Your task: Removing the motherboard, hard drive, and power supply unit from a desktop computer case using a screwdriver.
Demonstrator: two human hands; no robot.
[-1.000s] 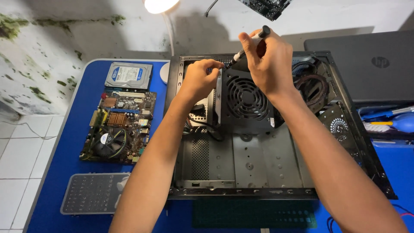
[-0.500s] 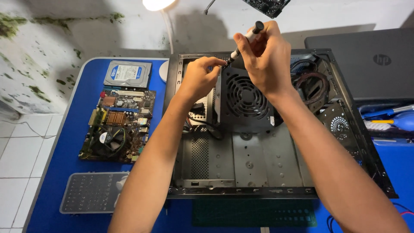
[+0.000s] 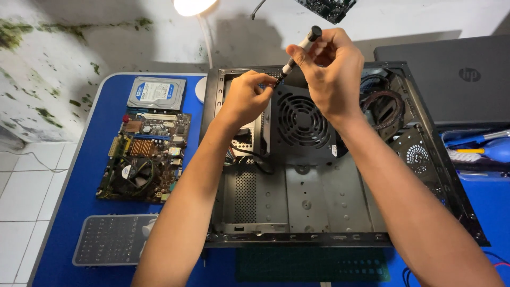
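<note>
Your right hand (image 3: 332, 69) grips the screwdriver (image 3: 298, 50); left hand (image 3: 248, 95) fingers pinch its tip above the power supply (image 3: 300, 125). Next: seat it squarely.

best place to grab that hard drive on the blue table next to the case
Grip the hard drive by its two long edges, coming straight down from above. It lies flat, label up, on the blue table, so only the thin sides give purchase. The circuit board sits close at its near end, so come in clear of that.
</note>
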